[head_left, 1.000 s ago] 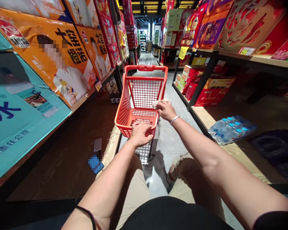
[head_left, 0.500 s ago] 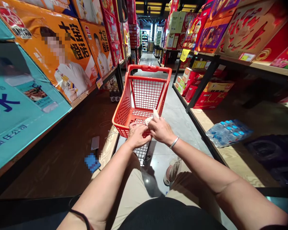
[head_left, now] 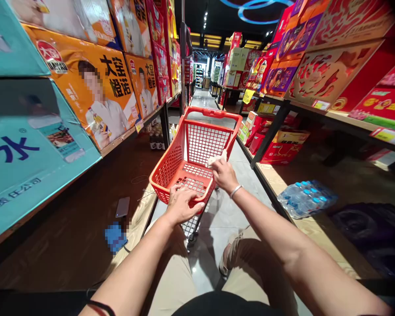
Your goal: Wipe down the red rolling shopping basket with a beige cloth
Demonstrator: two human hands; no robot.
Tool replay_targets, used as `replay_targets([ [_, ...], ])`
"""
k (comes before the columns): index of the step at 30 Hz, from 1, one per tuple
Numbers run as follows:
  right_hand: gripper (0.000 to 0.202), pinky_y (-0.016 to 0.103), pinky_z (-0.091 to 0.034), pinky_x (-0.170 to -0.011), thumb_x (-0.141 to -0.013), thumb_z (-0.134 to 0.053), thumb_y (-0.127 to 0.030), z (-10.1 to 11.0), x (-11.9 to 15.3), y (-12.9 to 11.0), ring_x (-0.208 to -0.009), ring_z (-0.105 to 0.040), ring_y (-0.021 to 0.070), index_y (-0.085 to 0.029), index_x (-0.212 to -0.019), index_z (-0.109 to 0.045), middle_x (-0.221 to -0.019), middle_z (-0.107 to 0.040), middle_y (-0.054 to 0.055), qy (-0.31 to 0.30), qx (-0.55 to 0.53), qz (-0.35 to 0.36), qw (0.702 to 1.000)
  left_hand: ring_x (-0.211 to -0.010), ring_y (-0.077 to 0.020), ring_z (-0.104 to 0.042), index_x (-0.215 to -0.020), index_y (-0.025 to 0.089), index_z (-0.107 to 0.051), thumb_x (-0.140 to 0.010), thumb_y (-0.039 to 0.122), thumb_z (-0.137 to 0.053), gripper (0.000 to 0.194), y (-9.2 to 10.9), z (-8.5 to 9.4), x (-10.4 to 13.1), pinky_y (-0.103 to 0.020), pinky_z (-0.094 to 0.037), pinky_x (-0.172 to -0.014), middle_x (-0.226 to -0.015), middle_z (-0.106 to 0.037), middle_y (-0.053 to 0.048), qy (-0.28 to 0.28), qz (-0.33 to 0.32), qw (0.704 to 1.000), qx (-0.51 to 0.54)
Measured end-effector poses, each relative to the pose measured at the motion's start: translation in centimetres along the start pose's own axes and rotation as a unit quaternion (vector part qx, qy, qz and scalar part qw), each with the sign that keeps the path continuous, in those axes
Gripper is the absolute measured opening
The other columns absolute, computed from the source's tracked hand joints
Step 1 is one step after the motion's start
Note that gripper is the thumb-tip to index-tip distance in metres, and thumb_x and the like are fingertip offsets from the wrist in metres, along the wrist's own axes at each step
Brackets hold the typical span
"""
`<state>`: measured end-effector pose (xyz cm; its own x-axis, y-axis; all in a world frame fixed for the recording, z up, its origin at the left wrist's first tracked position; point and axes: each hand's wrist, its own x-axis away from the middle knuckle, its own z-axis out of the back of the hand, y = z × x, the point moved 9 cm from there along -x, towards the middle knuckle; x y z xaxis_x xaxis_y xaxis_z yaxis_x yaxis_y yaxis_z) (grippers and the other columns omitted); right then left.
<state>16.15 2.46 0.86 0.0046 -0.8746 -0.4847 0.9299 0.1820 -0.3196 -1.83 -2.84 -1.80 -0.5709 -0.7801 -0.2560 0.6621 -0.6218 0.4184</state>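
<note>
A red plastic shopping cart (head_left: pixel 184 117) with a grid-walled basket stands in front of me in the aisle. My left hand (head_left: pixel 181 202) grips its near rim, the fingers hooked over into the basket and the thumb pointing right. On the right-hand rim, my right hand (head_left: pixel 224 174) holds a crumpled white cloth (head_left: pixel 216 159) against the plastic, its fingers closed round it. Part of the cloth is hidden under those fingers. The basket floor shows its open grid.
Orange drink cartons (head_left: pixel 102 87) and light-blue cartons (head_left: pixel 52 145) fill the left shelf. Red gift boxes (head_left: pixel 283 147) and a shrink-wrapped bottle pack (head_left: pixel 306 197) are on the right. A phone (head_left: pixel 122 207) lies on the lower left shelf. Grey tiled floor (head_left: pixel 202 94) runs ahead.
My hands have moved apart: the right has gone up along the right rim with the cloth, the left stays on the near rim. The view has tilted up slightly.
</note>
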Motion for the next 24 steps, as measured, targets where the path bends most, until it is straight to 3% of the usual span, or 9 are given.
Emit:
replay_targets([
  [3,0.026,0.040,-0.044,-0.094,-0.094,-0.051,-0.016,0.1,3.6,-2.6,-0.100,-0.056,0.0243,-0.020,-0.112,-0.070,-0.113,-0.065,0.009,0.038,-0.066,0.038,0.996,-0.099,-0.0257,-0.068,-0.084,0.021,-0.071,-0.092,0.056,-0.056,0.039,-0.2,0.0,0.1,-0.050,-0.033,-0.106,-0.088,-0.076,-0.004,-0.035,0.040,0.997,-0.053],
  [5,0.025,0.040,-0.044,-0.096,-0.095,-0.052,-0.018,0.4,5.0,-3.7,-0.102,-0.056,0.0238,-0.020,-0.113,-0.070,-0.115,-0.065,0.009,0.054,-0.099,0.061,0.992,-0.108,-0.0278,-0.068,-0.110,0.022,-0.071,-0.095,0.055,-0.053,0.041,0.5,-0.4,-0.2,-0.051,-0.035,-0.108,-0.105,-0.078,-0.008,-0.051,0.045,0.995,-0.073],
  [7,0.024,0.039,-0.045,-0.095,-0.095,-0.053,-0.020,0.7,5.5,-4.3,-0.102,-0.056,0.0231,-0.020,-0.113,-0.070,-0.116,-0.066,0.009,0.050,-0.112,0.082,0.989,-0.120,-0.0284,-0.065,-0.139,0.018,-0.057,-0.099,0.047,-0.050,0.050,1.9,-1.0,-0.7,-0.049,-0.036,-0.112,-0.127,-0.072,-0.012,-0.061,0.029,0.995,-0.078],
  [9,0.024,0.037,-0.046,-0.093,-0.095,-0.054,-0.021,0.8,5.3,-4.4,-0.101,-0.056,0.0224,-0.020,-0.113,-0.070,-0.115,-0.066,0.008,0.022,-0.099,0.106,0.989,-0.124,-0.0282,-0.063,-0.151,0.013,-0.044,-0.102,0.035,-0.044,0.054,2.9,-1.8,-1.1,-0.045,-0.041,-0.110,-0.138,-0.066,-0.015,-0.073,0.033,0.993,-0.087],
  [11,0.026,0.037,-0.046,-0.090,-0.094,-0.055,-0.020,0.9,4.3,-3.7,-0.101,-0.055,0.0226,-0.021,-0.114,-0.070,-0.117,-0.066,0.008,-0.017,-0.059,0.119,0.991,-0.120,-0.0283,-0.066,-0.157,0.012,-0.035,-0.101,0.021,-0.037,0.057,3.0,-2.6,-1.2,-0.043,-0.049,-0.102,-0.144,-0.061,-0.017,-0.090,0.066,0.988,-0.108],
  [14,0.030,0.038,-0.046,-0.087,-0.091,-0.055,-0.017,1.9,1.4,0.0,-0.097,-0.053,0.0235,-0.023,-0.115,-0.072,-0.124,-0.064,0.008,-0.040,0.017,0.078,0.996,-0.114,-0.0276,-0.069,-0.162,0.016,-0.027,-0.095,0.008,-0.036,0.068,2.7,-3.3,-1.1,-0.041,-0.055,-0.094,-0.151,-0.055,-0.014,-0.108,0.087,0.981,-0.138],
  [19,0.030,0.042,-0.045,-0.089,-0.092,-0.056,-0.019,4.1,-3.0,6.1,-0.097,-0.051,0.0261,-0.022,-0.117,-0.072,-0.128,-0.063,0.011,-0.004,0.077,-0.013,0.997,-0.109,-0.0263,-0.071,-0.162,0.019,-0.026,-0.097,0.015,-0.038,0.066,2.3,-3.5,-0.9,-0.040,-0.056,-0.091,-0.149,-0.057,-0.013,-0.103,0.078,0.980,-0.152],
  [21,0.028,0.042,-0.044,-0.088,-0.092,-0.056,-0.020,3.9,-2.6,5.6,-0.097,-0.050,0.0267,-0.021,-0.114,-0.073,-0.123,-0.064,0.012,0.008,0.091,-0.014,0.996,-0.107,-0.0260,-0.071,-0.162,0.020,-0.028,-0.100,0.020,-0.038,0.063,2.3,-3.4,-0.9,-0.039,-0.056,-0.090,-0.146,-0.059,-0.014,-0.082,0.073,0.983,-0.148],
  [24,0.024,0.042,-0.042,-0.088,-0.093,-0.055,-0.019,2.6,0.3,1.4,-0.099,-0.049,0.0277,-0.021,-0.108,-0.073,-0.114,-0.065,0.012,0.018,0.096,0.068,0.993,-0.105,-0.0256,-0.072,-0.162,0.024,-0.028,-0.104,0.031,-0.034,0.059,2.1,-2.8,-1.0,-0.038,-0.056,-0.088,-0.143,-0.062,-0.013,-0.047,0.080,0.986,-0.140],
])
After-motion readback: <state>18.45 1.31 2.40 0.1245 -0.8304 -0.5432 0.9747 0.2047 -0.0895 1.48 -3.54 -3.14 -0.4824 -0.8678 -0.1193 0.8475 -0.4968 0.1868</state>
